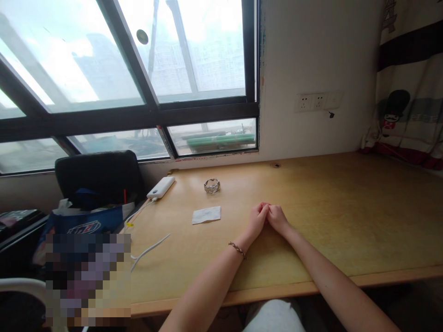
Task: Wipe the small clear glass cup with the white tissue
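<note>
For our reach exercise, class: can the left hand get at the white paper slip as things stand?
Probably yes: only bare desk lies between the left hand and the paper slip, a little to its left.

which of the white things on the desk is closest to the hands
The flat white paper square, just left of the joined left hand and right hand. The white power bank lies farther back, the white cable farther left.

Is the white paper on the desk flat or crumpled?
Flat. The white paper lies as a smooth rectangle on the desk; whether it is folded, cannot tell.
</note>
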`<move>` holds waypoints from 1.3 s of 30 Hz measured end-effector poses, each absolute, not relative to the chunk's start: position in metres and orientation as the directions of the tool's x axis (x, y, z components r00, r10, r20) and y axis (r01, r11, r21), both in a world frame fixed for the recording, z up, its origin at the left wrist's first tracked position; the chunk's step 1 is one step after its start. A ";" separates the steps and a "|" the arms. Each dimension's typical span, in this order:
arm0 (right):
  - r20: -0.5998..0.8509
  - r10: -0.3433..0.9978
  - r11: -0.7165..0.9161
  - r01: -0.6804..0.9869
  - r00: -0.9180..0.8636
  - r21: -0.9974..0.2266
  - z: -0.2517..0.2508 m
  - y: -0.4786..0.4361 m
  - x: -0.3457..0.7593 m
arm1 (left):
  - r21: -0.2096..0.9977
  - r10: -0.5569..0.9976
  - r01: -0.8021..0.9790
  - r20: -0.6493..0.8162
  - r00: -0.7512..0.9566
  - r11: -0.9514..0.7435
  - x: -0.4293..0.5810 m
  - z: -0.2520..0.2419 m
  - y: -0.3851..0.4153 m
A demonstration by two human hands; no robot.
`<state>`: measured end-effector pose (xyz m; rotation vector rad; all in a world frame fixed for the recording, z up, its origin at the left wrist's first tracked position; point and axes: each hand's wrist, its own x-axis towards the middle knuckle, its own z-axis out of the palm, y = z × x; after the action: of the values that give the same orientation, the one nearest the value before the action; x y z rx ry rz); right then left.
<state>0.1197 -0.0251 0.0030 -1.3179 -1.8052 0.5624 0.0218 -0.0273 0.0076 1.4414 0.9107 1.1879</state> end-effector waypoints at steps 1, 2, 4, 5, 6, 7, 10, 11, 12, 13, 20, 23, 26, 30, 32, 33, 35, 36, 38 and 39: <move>0.346 0.930 0.354 0.562 -0.125 -0.748 0.003 -0.025 0.120 | 0.978 0.950 -0.043 0.209 0.233 -0.205 0.022 0.007 -0.027; 0.343 0.931 0.353 0.557 -0.127 -0.752 0.004 -0.025 0.120 | 0.977 0.948 -0.038 0.213 0.235 -0.210 0.022 0.007 -0.027; 0.339 0.933 0.349 0.551 -0.124 -0.758 0.003 -0.025 0.120 | 0.974 0.946 -0.028 0.227 0.233 -0.227 0.022 0.006 -0.027; 0.338 0.934 0.346 0.548 -0.121 -0.762 0.003 -0.025 0.120 | 0.971 0.944 -0.025 0.235 0.229 -0.236 0.022 0.005 -0.027; 0.337 0.934 0.345 0.544 -0.118 -0.765 0.002 -0.025 0.120 | 0.969 0.942 -0.023 0.245 0.228 -0.246 0.022 0.005 -0.027; 0.338 0.934 0.345 0.540 -0.117 -0.768 0.000 -0.024 0.120 | 0.967 0.940 -0.020 0.253 0.227 -0.255 0.022 0.004 -0.027; 0.345 0.931 0.351 0.547 -0.119 -0.760 -0.002 -0.023 0.120 | 0.961 0.938 0.002 0.268 0.221 -0.275 0.023 0.003 -0.027; 0.346 0.930 0.352 0.555 -0.120 -0.754 -0.003 -0.023 0.120 | 0.960 0.938 0.013 0.269 0.218 -0.278 0.023 0.003 -0.027; 0.347 0.930 0.351 0.563 -0.120 -0.748 -0.003 -0.023 0.120 | 0.960 0.939 0.023 0.268 0.214 -0.279 0.023 0.003 -0.027; 0.345 0.931 0.349 0.569 -0.120 -0.744 -0.003 -0.023 0.121 | 0.960 0.940 0.030 0.267 0.210 -0.280 0.023 0.004 -0.027; 0.332 0.935 0.340 0.567 -0.122 -0.750 0.000 -0.023 0.120 | 0.955 0.936 0.038 0.280 0.216 -0.294 0.022 0.003 -0.027; 0.335 0.934 0.344 0.566 -0.125 -0.749 0.000 -0.023 0.120 | 0.951 0.932 0.051 0.287 0.220 -0.305 0.022 0.001 -0.026; 0.331 0.936 0.340 0.569 -0.124 -0.749 -0.001 -0.023 0.120 | 0.947 0.929 0.049 0.300 0.215 -0.317 0.022 0.000 -0.025; 0.333 0.935 0.341 0.571 -0.122 -0.747 -0.001 -0.023 0.121 | 0.947 0.928 0.047 0.301 0.220 -0.319 0.022 -0.001 -0.025; 0.344 0.931 0.349 0.578 -0.123 -0.738 -0.001 -0.023 0.121 | 0.948 0.928 0.053 0.295 0.226 -0.314 0.022 -0.001 -0.025; 0.348 0.929 0.353 0.583 -0.125 -0.732 -0.001 -0.023 0.121 | 0.948 0.929 0.057 0.294 0.227 -0.314 0.022 -0.001 -0.024; 0.353 0.927 0.357 0.597 -0.128 -0.719 -0.001 -0.023 0.121 | 0.945 0.928 0.063 0.300 0.221 -0.321 0.022 -0.002 -0.024; 0.355 0.926 0.357 0.603 -0.128 -0.713 -0.001 -0.023 0.121 | 0.943 0.927 0.064 0.305 0.218 -0.325 0.022 -0.002 -0.024; 0.352 0.928 0.352 0.609 -0.126 -0.710 -0.002 -0.022 0.121 | 0.943 0.928 0.071 0.303 0.215 -0.324 0.023 -0.003 -0.023; 0.347 0.929 0.350 0.607 -0.127 -0.713 -0.002 -0.022 0.121 | 0.944 0.930 0.077 0.299 0.214 -0.321 0.023 -0.003 -0.023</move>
<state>0.1209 -0.0217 -0.0021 -1.3506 -1.8339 0.5213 0.0227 -0.0231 -0.0031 1.6114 0.9688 1.2246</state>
